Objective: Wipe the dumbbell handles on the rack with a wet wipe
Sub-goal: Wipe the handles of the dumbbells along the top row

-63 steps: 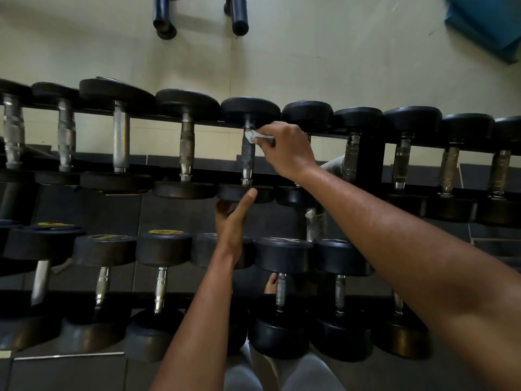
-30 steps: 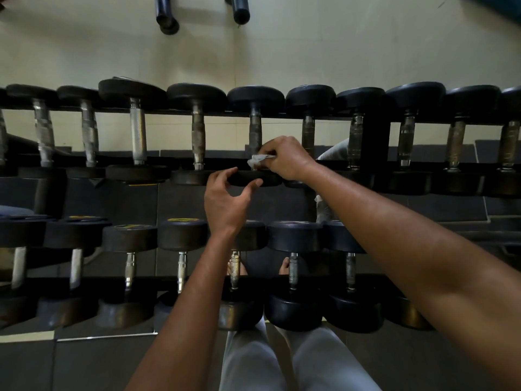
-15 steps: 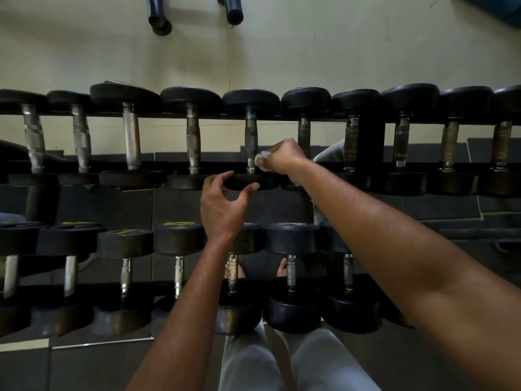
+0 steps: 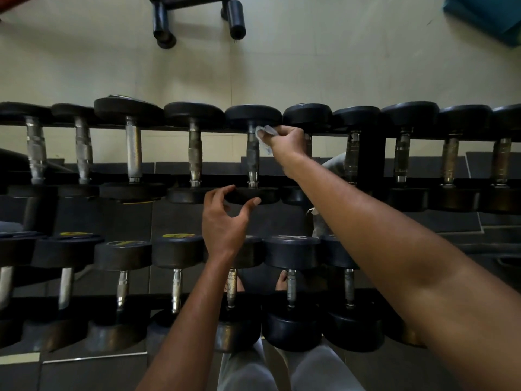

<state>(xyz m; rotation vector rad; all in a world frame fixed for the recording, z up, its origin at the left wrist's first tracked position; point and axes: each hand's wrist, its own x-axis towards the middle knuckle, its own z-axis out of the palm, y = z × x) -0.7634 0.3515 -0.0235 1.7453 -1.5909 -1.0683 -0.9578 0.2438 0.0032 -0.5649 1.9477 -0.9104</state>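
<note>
Up on the rack (image 4: 371, 153), the top tier is carrying a long row of black dumbbells side by side from its left edge to its right edge, while the lower tier is holding a second row reaching from the left edge to about the middle. The dumbbell being cleaned (image 4: 253, 153) is sitting near the middle of the top tier, its steel handle running front to back. The right hand (image 4: 287, 142) is reaching across with a straight arm, its fingers curled and clamped on the wet wipe (image 4: 263, 136), which is pressing against the far end of that handle just below the rear head. The left hand (image 4: 225, 221) is hovering at the front edge of the top tier, fingers and thumb spread apart in a loose claw, the thumb tip touching the near head of the same dumbbell and gripping nothing. Below the lower tier, the person's light trousers (image 4: 318, 371) are showing.
</note>
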